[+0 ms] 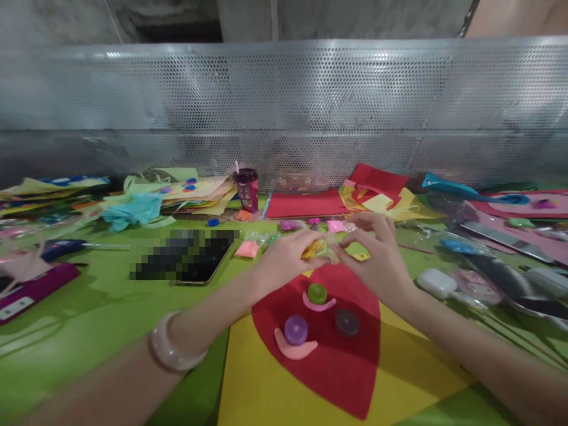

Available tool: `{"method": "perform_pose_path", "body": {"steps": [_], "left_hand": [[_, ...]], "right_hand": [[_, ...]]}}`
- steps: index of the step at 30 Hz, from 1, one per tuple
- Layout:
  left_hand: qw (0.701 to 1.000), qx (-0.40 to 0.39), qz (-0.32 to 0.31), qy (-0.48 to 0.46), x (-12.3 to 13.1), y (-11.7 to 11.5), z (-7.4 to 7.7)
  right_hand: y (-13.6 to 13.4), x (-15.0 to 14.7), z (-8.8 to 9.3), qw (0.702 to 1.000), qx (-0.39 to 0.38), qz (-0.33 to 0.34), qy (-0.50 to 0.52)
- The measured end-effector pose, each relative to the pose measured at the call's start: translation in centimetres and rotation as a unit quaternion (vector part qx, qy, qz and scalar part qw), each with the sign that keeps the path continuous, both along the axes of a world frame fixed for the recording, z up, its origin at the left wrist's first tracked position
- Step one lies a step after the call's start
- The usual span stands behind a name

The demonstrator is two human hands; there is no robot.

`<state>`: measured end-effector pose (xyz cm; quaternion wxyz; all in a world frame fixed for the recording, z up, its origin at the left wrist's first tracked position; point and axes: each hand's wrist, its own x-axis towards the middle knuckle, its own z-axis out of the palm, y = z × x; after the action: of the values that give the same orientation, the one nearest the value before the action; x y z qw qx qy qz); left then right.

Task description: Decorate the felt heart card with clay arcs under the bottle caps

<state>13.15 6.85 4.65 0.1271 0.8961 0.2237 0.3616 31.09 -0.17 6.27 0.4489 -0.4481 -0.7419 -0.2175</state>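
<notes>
My left hand [288, 255] is closed round a small clear plastic packet [314, 249] with something yellow, perhaps clay, inside. At the packet's right end, the thumb and fingers of my right hand [375, 248] pinch its clear plastic. Both hands are above the top of a red paper heart [331, 370], which lies on a yellow sheet [248, 373]. On the heart sit a green disc [317, 293], a purple disc [296, 329] and a dark grey disc [347, 323]. Curved pink strips [295, 350] lie beneath the green and purple discs.
A phone [208, 257], a screwdriver [66, 247] and a purple power strip [39, 290] lie left. A lidded cup [247, 188] and red paper [306, 203] stand behind. Right are a white case [437, 283] and a dark brush-like object [501, 281]. A perforated metal panel [284, 106] closes the back.
</notes>
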Motion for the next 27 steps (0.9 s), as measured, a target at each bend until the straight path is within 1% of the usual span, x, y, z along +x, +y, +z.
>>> {"method": "perform_pose_path", "body": {"steps": [2, 5, 9, 14, 18, 22, 27], "left_hand": [[1.0, -0.006, 0.001, 0.0, -0.02, 0.11, -0.04], [1.0, -0.012, 0.002, -0.002, -0.01, 0.13, -0.06], [1.0, -0.022, 0.008, 0.002, 0.13, 0.13, 0.02], [0.998, -0.042, 0.035, 0.014, 0.36, 0.02, 0.14], [0.997, -0.073, 0.034, 0.02, 0.36, -0.27, 0.31], [0.993, -0.113, 0.008, 0.015, 0.24, -0.42, 0.62], [0.982, -0.173, -0.064, -0.03, 0.26, -0.25, 0.72]], "right_hand": [[-0.18, -0.1, 0.1, 0.999, 0.034, -0.009, -0.013], [-0.43, -0.2, 0.35, 0.998, 0.045, 0.008, -0.046], [-0.5, -0.26, 0.61, 0.996, 0.034, 0.025, -0.075], [-0.32, -0.2, 0.64, 0.996, 0.011, 0.043, -0.071], [-0.31, -0.12, 0.58, 0.996, -0.003, 0.055, -0.065], [-0.4, -0.16, 0.55, 0.996, -0.025, 0.059, -0.064], [-0.06, 0.09, 0.47, 0.998, -0.005, 0.048, -0.049]]}}
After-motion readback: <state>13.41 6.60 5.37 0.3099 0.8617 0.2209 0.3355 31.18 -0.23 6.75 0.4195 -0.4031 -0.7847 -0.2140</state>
